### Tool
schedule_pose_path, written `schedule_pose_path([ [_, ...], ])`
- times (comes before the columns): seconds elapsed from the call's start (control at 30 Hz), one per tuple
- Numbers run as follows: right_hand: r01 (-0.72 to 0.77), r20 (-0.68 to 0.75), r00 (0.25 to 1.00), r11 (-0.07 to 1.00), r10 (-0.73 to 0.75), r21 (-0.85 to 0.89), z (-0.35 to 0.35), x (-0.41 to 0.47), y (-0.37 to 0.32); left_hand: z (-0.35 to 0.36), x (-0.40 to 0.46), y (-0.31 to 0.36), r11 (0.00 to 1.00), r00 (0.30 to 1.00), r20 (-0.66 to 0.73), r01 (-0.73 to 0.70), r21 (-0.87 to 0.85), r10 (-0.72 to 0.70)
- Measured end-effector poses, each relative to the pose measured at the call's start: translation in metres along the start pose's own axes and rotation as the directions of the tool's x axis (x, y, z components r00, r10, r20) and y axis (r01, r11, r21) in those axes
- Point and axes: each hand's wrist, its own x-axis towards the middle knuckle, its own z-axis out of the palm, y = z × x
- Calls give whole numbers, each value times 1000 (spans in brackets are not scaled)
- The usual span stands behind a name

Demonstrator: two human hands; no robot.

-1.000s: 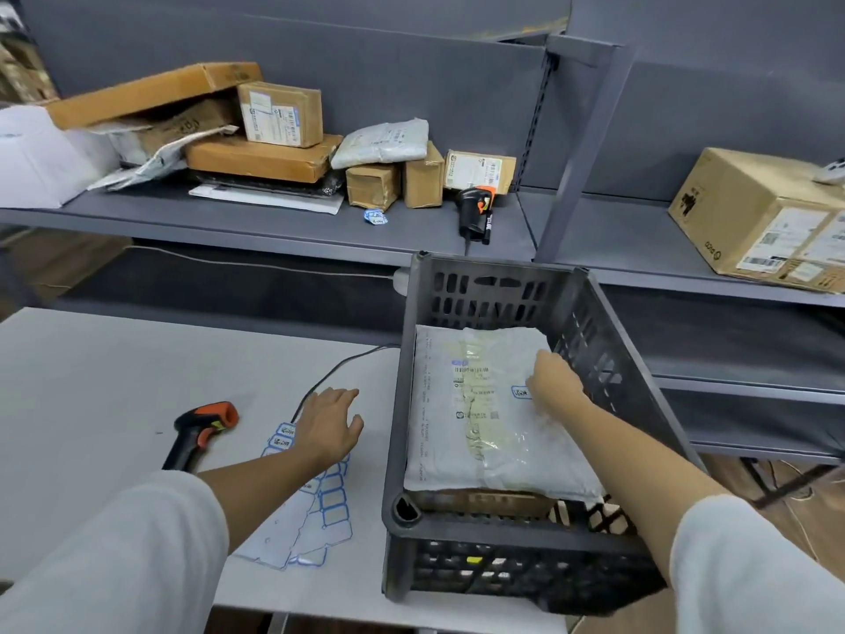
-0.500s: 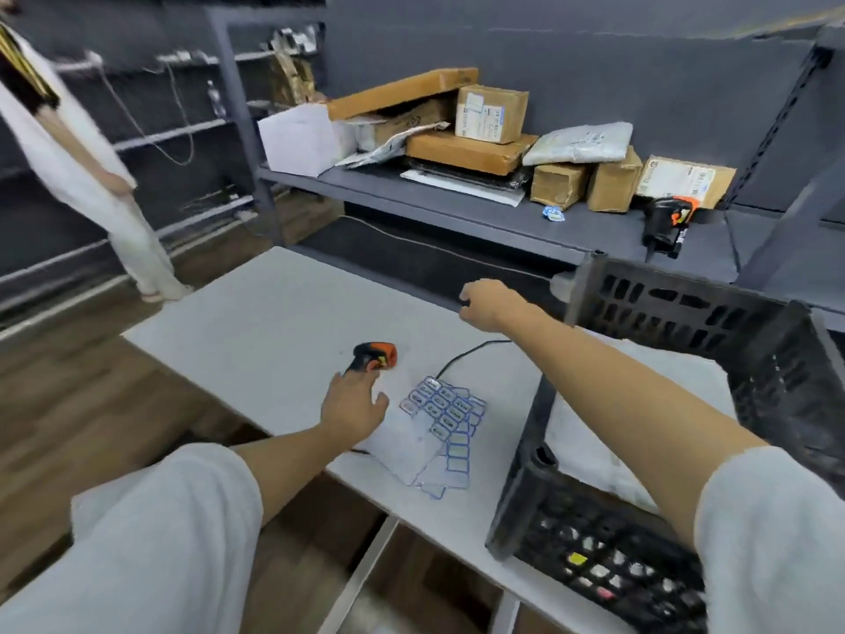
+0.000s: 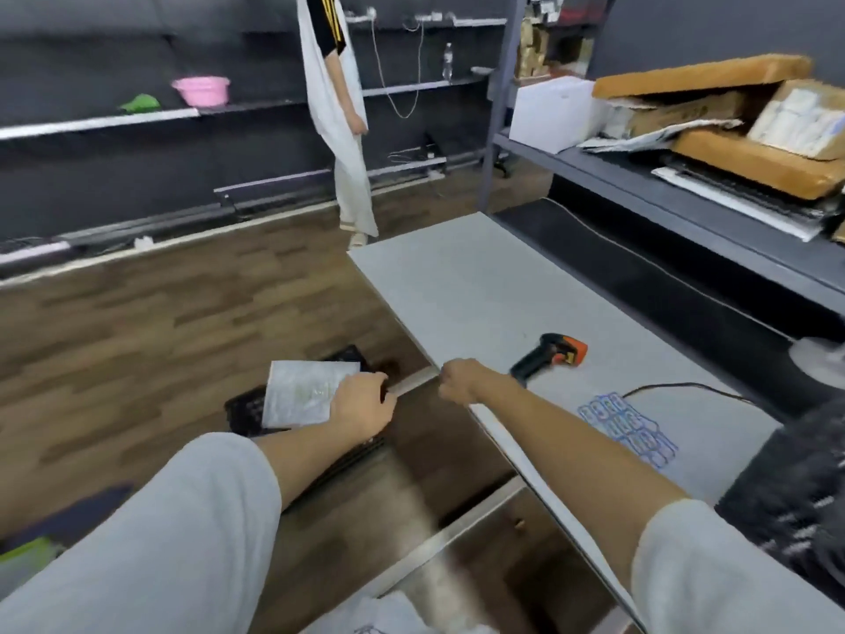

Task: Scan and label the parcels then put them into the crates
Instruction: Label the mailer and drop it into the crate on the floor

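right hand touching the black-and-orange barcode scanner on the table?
Apart. The head view shows the right hand at the white table's near edge, with bare tabletop between its knuckles and the black-and-orange barcode scanner.

My view swings left off the table crate (image 3: 795, 487); my left hand (image 3: 361, 407) leaves the label sheet (image 3: 626, 425) and now hangs over a floor crate (image 3: 247, 411) beside a parcel (image 3: 304, 398), my right hand (image 3: 459, 379) at the table edge (image 3: 457, 286), curled.

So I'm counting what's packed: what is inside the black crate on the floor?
A white parcel lies on top in the floor crate. The left hand covers its right edge; anything beneath the parcel is hidden.
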Motion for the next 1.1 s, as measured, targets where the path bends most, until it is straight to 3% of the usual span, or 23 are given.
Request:
schedule_pose_path([
  [0.27, 99, 92, 990, 986, -111, 132, 83, 42, -90, 14, -42, -124, 984, 987, 42, 148, 96, -153],
  [0.53, 146, 199, 966, 985, -162, 90, 113, 97, -131, 32, -50, -176, 943, 939, 95, 326, 65, -331],
  [1.1, 172, 417, 896, 985, -155, -3, 97, 321, -133, 31, 122, -218, 823, 811, 227, 565, -62, -540],
])
